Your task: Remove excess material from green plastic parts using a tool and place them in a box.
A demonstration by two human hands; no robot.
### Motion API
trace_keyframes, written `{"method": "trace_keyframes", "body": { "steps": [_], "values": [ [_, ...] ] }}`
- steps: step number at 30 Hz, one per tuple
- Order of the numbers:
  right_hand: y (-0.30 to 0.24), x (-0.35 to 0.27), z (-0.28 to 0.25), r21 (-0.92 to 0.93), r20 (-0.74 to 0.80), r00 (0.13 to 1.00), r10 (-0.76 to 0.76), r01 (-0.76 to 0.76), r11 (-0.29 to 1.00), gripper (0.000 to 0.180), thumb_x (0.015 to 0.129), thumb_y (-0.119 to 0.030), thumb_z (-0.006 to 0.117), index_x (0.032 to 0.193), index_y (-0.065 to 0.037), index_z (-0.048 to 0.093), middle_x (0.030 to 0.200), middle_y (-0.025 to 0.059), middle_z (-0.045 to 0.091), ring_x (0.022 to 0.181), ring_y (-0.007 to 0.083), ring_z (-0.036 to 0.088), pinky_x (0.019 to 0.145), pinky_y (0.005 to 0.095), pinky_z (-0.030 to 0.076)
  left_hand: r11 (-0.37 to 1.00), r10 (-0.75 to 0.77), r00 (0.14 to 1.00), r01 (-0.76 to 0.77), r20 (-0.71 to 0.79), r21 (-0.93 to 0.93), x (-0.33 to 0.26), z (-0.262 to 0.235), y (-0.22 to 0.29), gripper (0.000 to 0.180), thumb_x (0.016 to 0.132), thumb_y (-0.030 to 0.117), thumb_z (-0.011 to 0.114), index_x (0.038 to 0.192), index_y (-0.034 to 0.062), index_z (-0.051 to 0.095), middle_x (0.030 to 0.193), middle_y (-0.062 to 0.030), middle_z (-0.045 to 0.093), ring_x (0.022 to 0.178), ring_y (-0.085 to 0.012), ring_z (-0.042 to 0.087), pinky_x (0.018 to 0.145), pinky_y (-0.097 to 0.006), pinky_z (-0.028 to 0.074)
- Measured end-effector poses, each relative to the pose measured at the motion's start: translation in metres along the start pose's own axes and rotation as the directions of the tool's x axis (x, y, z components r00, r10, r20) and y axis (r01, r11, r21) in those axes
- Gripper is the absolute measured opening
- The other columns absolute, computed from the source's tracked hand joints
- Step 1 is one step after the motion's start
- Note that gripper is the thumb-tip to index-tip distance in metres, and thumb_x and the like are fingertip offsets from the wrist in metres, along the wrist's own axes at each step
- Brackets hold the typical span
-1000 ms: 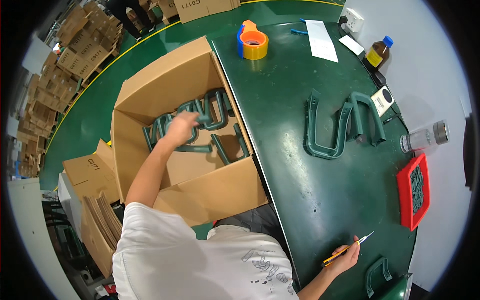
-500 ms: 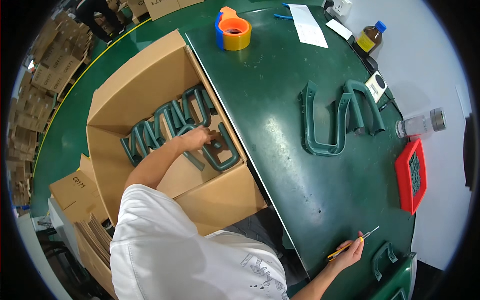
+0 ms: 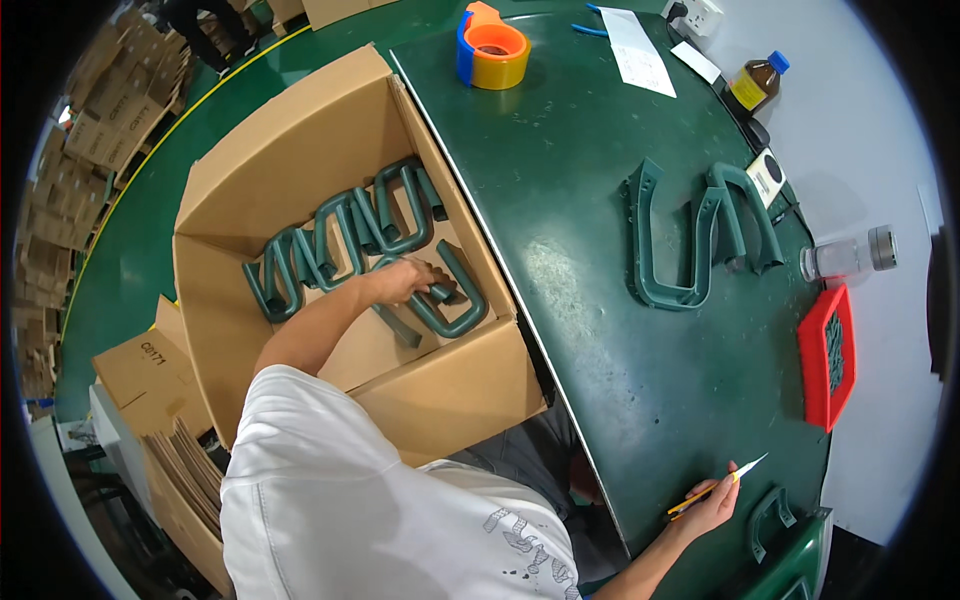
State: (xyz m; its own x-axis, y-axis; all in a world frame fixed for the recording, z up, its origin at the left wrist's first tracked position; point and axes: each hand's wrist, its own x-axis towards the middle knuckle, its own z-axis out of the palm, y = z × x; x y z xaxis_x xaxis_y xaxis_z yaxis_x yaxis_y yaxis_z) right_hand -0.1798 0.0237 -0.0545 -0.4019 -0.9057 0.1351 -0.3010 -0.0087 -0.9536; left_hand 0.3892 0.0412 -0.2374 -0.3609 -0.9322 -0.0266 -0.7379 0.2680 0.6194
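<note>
My left hand (image 3: 403,280) reaches down into an open cardboard box (image 3: 290,170) and grips a dark green U-shaped plastic handle (image 3: 452,305) lying at the box's near right. Several more green handles (image 3: 340,240) stand in a row behind it in the box. My right hand (image 3: 712,505) rests at the near edge of the green table (image 3: 570,180) and holds a small yellow utility knife (image 3: 722,485), blade pointing away. Two or three green handles (image 3: 690,235) lie on the table to the right.
A tape dispenser with an orange roll (image 3: 492,45) sits at the far table edge, with paper sheets (image 3: 640,52) and a brown bottle (image 3: 756,83) beyond. A clear bottle (image 3: 845,255) and red tray (image 3: 828,355) lie right. Another green handle (image 3: 768,515) sits near my right hand. Flat cartons (image 3: 140,365) stack left.
The view has shifted toward the box. My left hand has moved from the row of handles to the near-right handle and closed on it. My right hand stays put with the knife.
</note>
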Motion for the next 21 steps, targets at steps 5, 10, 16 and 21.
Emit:
{"method": "trace_keyframes", "body": {
  "steps": [5,10,16,21],
  "values": [
    [0.003,-0.002,-0.003,0.012,0.005,1.0,0.005,-0.005,1.0,0.032,0.097,-0.025,0.045,0.11,0.003,0.056,0.049,-0.0002,0.043,0.039,0.0039,0.036,0.037,0.018,0.027,0.973,0.216,0.953,-0.227,0.213,0.032,0.034,0.002,0.024,0.036,0.075,0.001,0.061,0.111,0.0005,0.06,0.111,-0.0171,0.06,0.105,-0.0321,0.055,0.091,-0.041,0.04],
    [-0.004,-0.004,0.004,-0.017,0.003,0.999,0.052,-0.052,0.998,0.033,0.097,-0.025,0.045,0.111,0.003,0.056,0.05,-0.0004,0.044,0.039,0.0037,0.037,0.037,0.0179,0.028,0.978,0.207,0.971,-0.207,0.119,-0.01,0.026,0.02,0.004,0.035,0.072,-0.001,0.061,0.107,-0.0004,0.062,0.107,-0.0169,0.063,0.106,-0.0321,0.055,0.096,-0.041,0.039],
    [-0.005,-0.01,0.001,0.027,-0.054,0.992,0.117,-0.116,0.993,0.026,0.093,-0.019,0.052,0.108,0.001,0.059,0.054,-0.0032,0.045,0.045,0.0038,0.04,0.041,0.0187,0.031,0.986,0.151,0.983,-0.157,0.106,0.052,0.029,0.0,0.022,0.035,0.07,0.001,0.06,0.105,0.0011,0.063,0.099,-0.0181,0.062,0.097,-0.0354,0.057,0.086,-0.042,0.046],
    [-0.035,0.007,-0.005,-0.226,0.044,0.999,0.029,-0.018,0.974,0.018,0.084,-0.012,0.063,0.1,-0.004,0.064,0.065,0.0021,0.055,0.059,0.016,0.055,0.056,0.0269,0.046,0.98,-0.026,0.974,0.069,-0.224,0.189,0.019,-0.029,0.073,0.026,0.072,-0.002,0.059,0.097,0.003,0.063,0.098,-0.0203,0.062,0.093,-0.0377,0.059,0.079,-0.042,0.048]
  ]
}}
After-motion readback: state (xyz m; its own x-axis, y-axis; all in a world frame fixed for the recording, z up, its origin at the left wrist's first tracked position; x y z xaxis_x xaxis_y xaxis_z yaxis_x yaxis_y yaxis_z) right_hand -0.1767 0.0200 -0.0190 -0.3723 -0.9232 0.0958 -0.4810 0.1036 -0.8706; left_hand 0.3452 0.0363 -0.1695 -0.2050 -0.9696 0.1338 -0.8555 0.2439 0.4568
